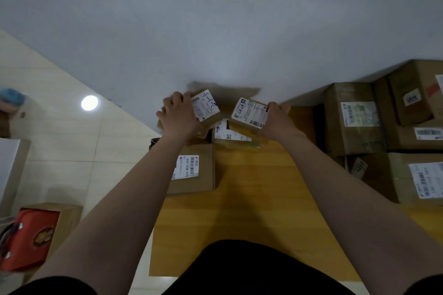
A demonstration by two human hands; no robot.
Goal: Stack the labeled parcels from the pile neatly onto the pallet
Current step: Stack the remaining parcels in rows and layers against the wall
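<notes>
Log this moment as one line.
left hand: grips left box | right hand: grips right box, over yellow parcel | place: pallet far edge, by wall

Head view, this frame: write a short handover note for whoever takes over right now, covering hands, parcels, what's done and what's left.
Left hand: fingers curled round a small labeled parcel.
Right hand: grips a second small parcel, tilted.
Below them lies a yellow-taped parcel. A flat box sits at the left edge of the wooden pallet. The larger boxes are stacked at the right.
Done: a few parcels are on the pallet.
Left: set both held parcels down squarely. I cannot tell whether the larger boxes are already stacked or still waiting.
</notes>
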